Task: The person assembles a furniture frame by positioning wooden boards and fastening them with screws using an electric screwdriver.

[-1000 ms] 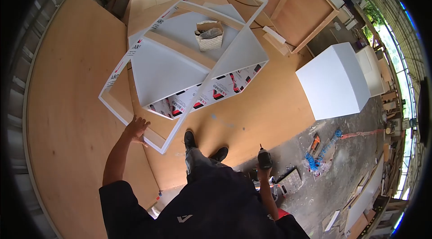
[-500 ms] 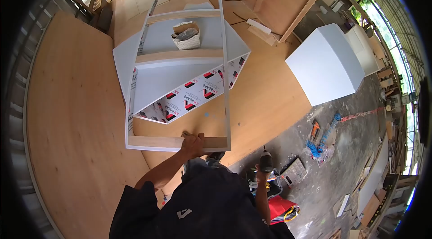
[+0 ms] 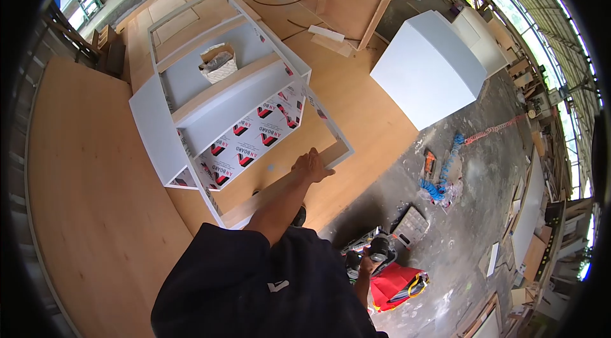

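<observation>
My left hand (image 3: 312,166) is closed around the near rail of a long white-edged wooden frame (image 3: 334,154), toward its right corner. The frame lies at a slant over a white panel box (image 3: 149,125) whose printed inner face shows through the openings. A woven paper bag (image 3: 218,64) with something grey inside sits within the frame's outline. Low on the right, my right hand (image 3: 366,267) holds a dark cordless drill (image 3: 380,249) above the tool bag; its bit is hard to make out.
A second white box (image 3: 429,70) stands at the right on the plywood surface (image 3: 382,109). On the concrete floor lie an orange tool (image 3: 430,163), a coiled blue air hose (image 3: 439,188), an organizer case (image 3: 412,226) and a red bag (image 3: 391,284). Wooden cabinetwork (image 3: 353,0) stands behind.
The frame has swung round so that its near end points to the lower right, with my left hand moving along with it. My right hand has lowered the drill toward the tool bag.
</observation>
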Motion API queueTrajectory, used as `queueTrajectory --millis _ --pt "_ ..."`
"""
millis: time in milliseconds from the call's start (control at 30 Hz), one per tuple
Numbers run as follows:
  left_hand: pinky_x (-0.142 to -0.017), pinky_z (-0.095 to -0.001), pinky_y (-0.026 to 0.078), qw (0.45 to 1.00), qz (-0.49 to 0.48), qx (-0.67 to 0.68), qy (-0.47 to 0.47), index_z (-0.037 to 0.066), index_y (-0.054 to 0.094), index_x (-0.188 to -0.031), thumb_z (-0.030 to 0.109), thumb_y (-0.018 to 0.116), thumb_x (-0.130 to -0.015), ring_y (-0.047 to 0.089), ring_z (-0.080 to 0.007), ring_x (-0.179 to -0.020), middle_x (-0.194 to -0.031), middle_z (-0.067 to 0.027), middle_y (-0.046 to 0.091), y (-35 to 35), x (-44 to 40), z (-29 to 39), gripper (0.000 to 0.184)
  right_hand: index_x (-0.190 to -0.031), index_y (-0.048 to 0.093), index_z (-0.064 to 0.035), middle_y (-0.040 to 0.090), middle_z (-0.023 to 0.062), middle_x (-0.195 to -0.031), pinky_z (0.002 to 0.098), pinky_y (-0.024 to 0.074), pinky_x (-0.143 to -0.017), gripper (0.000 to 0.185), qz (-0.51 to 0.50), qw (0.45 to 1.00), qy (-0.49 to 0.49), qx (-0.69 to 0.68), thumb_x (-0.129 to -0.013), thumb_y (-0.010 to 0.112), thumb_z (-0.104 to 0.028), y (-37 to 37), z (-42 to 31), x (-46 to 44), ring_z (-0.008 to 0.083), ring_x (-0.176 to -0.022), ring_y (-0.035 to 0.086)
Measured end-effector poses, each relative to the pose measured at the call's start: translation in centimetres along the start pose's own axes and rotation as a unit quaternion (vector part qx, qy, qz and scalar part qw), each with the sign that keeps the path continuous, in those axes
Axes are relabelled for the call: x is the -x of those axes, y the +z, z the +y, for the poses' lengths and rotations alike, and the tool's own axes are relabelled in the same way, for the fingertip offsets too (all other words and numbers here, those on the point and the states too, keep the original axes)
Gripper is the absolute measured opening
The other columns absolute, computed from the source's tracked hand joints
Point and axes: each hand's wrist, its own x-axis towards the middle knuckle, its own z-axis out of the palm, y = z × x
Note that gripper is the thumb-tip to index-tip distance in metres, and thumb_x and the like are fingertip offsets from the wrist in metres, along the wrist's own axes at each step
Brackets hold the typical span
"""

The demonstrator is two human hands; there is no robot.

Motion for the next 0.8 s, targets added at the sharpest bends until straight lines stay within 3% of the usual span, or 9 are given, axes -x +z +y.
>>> queueTrajectory --millis 67,100,233,300,433,500,567,633,800 --pt "-0.08 -0.0641 0.052 0.998 -0.019 0.043 -0.033 -0.003 0.049 -0.118 0.063 0.079 -0.065 0.065 -0.0382 -0.103 -0.109 -0.0197 0.066 -1.4 -0.6 0.6 0.091 -0.096 0.056 -0.0064 0.06 0.002 -0.075 0.0326 0.0468 -0.058 0.027 -0.017 0.999 0.035 0.017 -0.076 0.073 -0.003 -1.6 5.4 0.7 0.0165 -0.061 0.056" --pt "-0.083 -0.0591 0.053 0.999 -0.025 0.036 -0.03 -0.003 0.051 -0.118 0.07 0.074 -0.064 0.065 -0.0381 -0.103 -0.11 -0.0205 0.066 -2.0 -0.8 0.8 0.093 -0.087 0.056 -0.008 0.058 0.0029 -0.07 0.0309 0.0448 -0.055 0.017 -0.058 0.989 0.12 0.062 -0.078 0.071 -0.008 -1.9 -1.0 1.1 0.0168 -0.058 0.055" --pt "-0.087 -0.0515 0.052 0.999 -0.017 0.036 0.015 -0.002 0.054 -0.117 0.076 0.064 -0.07 0.066 -0.0376 -0.102 -0.109 -0.0217 0.066 -4.0 -2.1 -1.5 0.092 -0.076 0.053 -0.0104 0.053 0.0016 -0.063 0.0294 0.041 -0.053 0.018 -0.001 0.989 0.151 -0.009 -0.079 0.07 -0.012 -1.5 1.1 2.4 0.0138 -0.053 0.05" --pt "-0.087 -0.0461 0.052 0.993 0.095 0.056 0.035 -0.002 0.058 -0.114 0.076 0.052 -0.078 0.066 -0.038 -0.099 -0.109 -0.0233 0.065 -5.0 -4.0 -4.9 0.086 -0.075 0.052 -0.0112 0.052 0.0007 -0.063 0.0292 0.0397 -0.053 0.018 -0.02 0.981 0.191 -0.031 -0.08 0.07 -0.014 -1.4 2.7 2.5 0.013 -0.053 0.048" --pt "-0.073 -0.0467 0.05 0.902 0.368 0.224 0.037 0.001 0.063 -0.084 0.039 0.061 -0.091 0.066 -0.0374 -0.081 -0.083 -0.0198 0.067 -14.6 -7.5 -14.4 0.038 -0.073 0.051 -0.0127 0.05 -0.001 -0.063 0.0287 0.0371 -0.053 0.021 -0.052 0.963 0.258 -0.062 -0.081 0.069 -0.018 -0.7 4.9 2.3 0.0112 -0.053 0.044" --pt "-0.068 -0.0482 0.049 0.828 0.518 0.212 0.031 0.001 0.062 -0.082 0.029 0.059 -0.091 0.064 -0.0395 -0.076 -0.079 -0.0194 0.067 -20.4 -9.5 -18.6 0.03 -0.071 0.05 -0.0135 0.049 -0.0018 -0.063 0.0284 0.0358 -0.052 0.022 -0.052 0.955 0.286 -0.064 -0.082 0.069 -0.02 -0.5 6.1 1.8 0.0104 -0.053 0.043" --pt "-0.071 -0.0517 0.049 0.803 0.57 0.166 -0.042 0.002 0.064 -0.086 0.026 0.054 -0.091 0.065 -0.0412 -0.079 -0.082 -0.0225 0.067 -25.7 -11.8 -22.6 0.026 -0.089 0.055 -0.0093 0.056 0.0009 -0.075 0.0296 0.0414 -0.053 0.02 -0.044 0.946 0.318 -0.044 -0.077 0.071 -0.01 -0.9 8.1 1.3 0.0126 -0.056 0.049" --pt "-0.076 -0.0522 0.053 0.823 0.538 0.155 -0.101 0.002 0.067 -0.093 0.025 0.054 -0.09 0.066 -0.0435 -0.084 -0.087 -0.0252 0.068 -29.3 -14.3 -26.4 0.026 -0.106 0.059 -0.005 0.064 0.0036 -0.088 0.0308 0.047 -0.055 0.037 -0.016 0.923 0.384 -0.021 -0.073 0.074 0.001 -2.1 12.8 0.4 0.0148 -0.059 0.056" --pt "-0.079 -0.0494 0.054 0.9 0.42 0.064 -0.095 0.003 0.069 -0.098 0.02 0.057 -0.087 0.066 -0.0438 -0.088 -0.093 -0.0256 0.068 -32.5 -21.2 -33.4 0.023 -0.109 0.057 -0.0067 0.064 0.0037 -0.088 0.0302 0.0469 -0.054 0.04 -0.069 0.967 0.234 0.074 -0.073 0.073 0.003 0.0 0.1 -0.3 0.0146 -0.059 0.056"
